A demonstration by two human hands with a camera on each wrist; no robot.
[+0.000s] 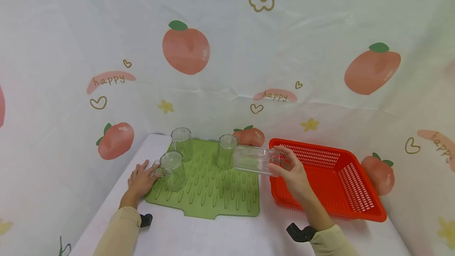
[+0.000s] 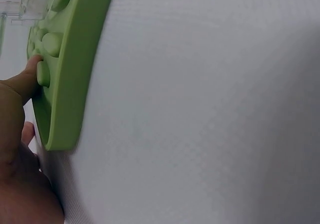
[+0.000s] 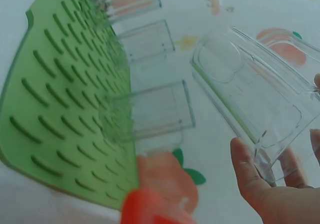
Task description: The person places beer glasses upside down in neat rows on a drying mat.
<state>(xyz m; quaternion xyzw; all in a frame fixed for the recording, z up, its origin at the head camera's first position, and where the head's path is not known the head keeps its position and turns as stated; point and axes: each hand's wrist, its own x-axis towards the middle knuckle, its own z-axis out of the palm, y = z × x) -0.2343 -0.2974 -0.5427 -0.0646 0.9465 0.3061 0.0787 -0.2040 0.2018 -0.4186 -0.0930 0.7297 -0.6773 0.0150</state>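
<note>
My right hand grips a clear glass mug by one end, between thumb and fingers. This mug lies sideways in the air, between the green drying mat and the red basket. The right wrist view shows the same mug tilted, apart from the mat. Three more glass mugs stand on the mat: one at the back left, one at the front left, one at the back right. My left hand rests at the mat's left edge, its thumb touching the ridged top.
A red slotted plastic basket stands on the right, beside the mat. The white-covered table runs up to a fruit-printed cloth that hangs behind and on both sides.
</note>
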